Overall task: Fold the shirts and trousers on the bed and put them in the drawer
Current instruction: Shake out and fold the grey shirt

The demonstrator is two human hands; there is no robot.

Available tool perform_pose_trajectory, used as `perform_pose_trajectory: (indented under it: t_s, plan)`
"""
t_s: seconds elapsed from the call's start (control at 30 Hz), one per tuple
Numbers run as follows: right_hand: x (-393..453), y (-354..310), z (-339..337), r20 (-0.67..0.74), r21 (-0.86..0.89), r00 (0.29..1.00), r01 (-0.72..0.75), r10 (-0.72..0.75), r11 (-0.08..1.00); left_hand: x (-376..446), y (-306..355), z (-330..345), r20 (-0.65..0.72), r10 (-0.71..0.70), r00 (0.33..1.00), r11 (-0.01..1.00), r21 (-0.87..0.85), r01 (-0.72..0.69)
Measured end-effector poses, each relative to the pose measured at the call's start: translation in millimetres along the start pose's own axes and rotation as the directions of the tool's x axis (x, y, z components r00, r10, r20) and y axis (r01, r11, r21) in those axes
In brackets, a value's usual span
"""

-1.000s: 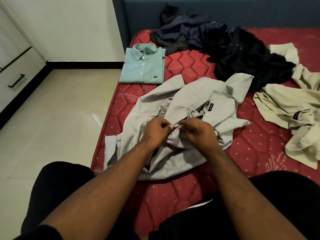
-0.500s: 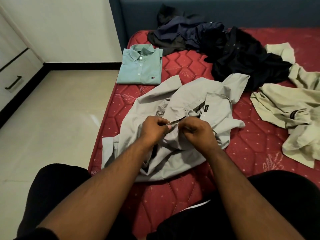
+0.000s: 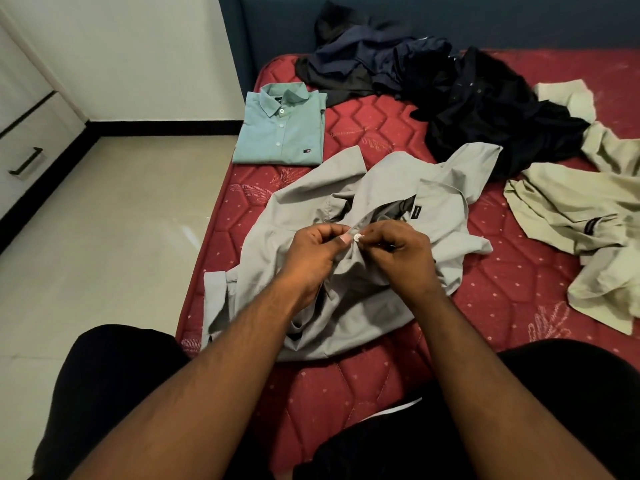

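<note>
A grey shirt (image 3: 311, 202) lies rumpled on the red mattress (image 3: 502, 282) in front of me. My left hand (image 3: 311, 254) and my right hand (image 3: 398, 254) pinch its front placket together, with a white button (image 3: 357, 236) showing between the fingertips. A folded light green shirt (image 3: 280, 129) rests flat at the bed's far left corner. Dark navy and black clothes (image 3: 450, 88) are heaped by the headboard. Cream garments (image 3: 581, 216) sprawl at the right.
White drawers with a black handle (image 3: 26, 162) stand at the far left across a pale tiled floor (image 3: 104, 237). A blue headboard (image 3: 450, 19) closes the far side. My knees in black trousers (image 3: 121, 375) fill the near edge.
My fingers have worked the placket so that a white button now shows between them. The view has shifted slightly; the shirt stays in place.
</note>
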State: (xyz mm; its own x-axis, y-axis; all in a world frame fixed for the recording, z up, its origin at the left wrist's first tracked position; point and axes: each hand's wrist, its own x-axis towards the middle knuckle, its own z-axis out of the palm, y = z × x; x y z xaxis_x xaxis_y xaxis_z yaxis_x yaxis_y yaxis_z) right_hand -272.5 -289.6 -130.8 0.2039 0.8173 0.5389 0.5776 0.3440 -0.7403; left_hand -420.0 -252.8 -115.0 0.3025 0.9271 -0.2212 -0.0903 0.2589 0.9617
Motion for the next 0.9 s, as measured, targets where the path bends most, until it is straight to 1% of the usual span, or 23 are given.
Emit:
perform_pose_trajectory:
  t_s: [0.07,0.17,0.27,0.37,0.43,0.53,0.6,0.67,0.8,0.9]
  plan:
    - [1,1,0,0.007,0.025,0.999,-0.048,0.048,0.999,-4,2,2,-0.032,0.031,0.999,0.998,0.055,-0.029]
    - [2,-2,-1,0.037,0.018,0.990,-0.137,0.136,0.990,-7,1,3,-0.044,0.132,0.990,0.976,0.182,-0.122]
    - [3,-6,-4,0.091,0.035,0.974,-0.212,0.209,0.977,-9,-2,-1,-0.018,0.266,0.964,0.916,0.315,-0.247]
    - [4,-6,-7,0.174,0.072,0.960,-0.236,0.221,0.969,-11,-5,0,-0.032,0.366,0.930,0.850,0.417,-0.320]
    - [5,-4,-6,0.190,0.030,0.961,-0.212,0.203,0.977,-13,-7,0,-0.041,0.430,0.902,0.803,0.473,-0.362]
    - [4,-2,-5,0.161,-0.027,0.967,-0.196,0.198,0.980,-17,-12,0,0.007,0.567,0.824,0.684,0.554,-0.475]
    - [5,-1,-5,0.145,-0.044,0.971,-0.187,0.192,0.981,-18,-16,0,0.027,0.622,0.783,0.633,0.571,-0.523]
    - [4,0,-5,0.133,-0.069,0.977,-0.161,0.169,0.985,-18,-18,1,0.011,0.620,0.784,0.655,0.543,-0.525]
    - [2,2,-6,0.117,-0.141,0.986,-0.103,0.120,0.985,-21,-18,4,-0.065,0.496,0.866,0.802,0.418,-0.427]
    - [0,3,-6,0.130,-0.207,0.988,-0.059,0.088,0.976,-20,-23,3,-0.113,0.404,0.908,0.872,0.347,-0.345]
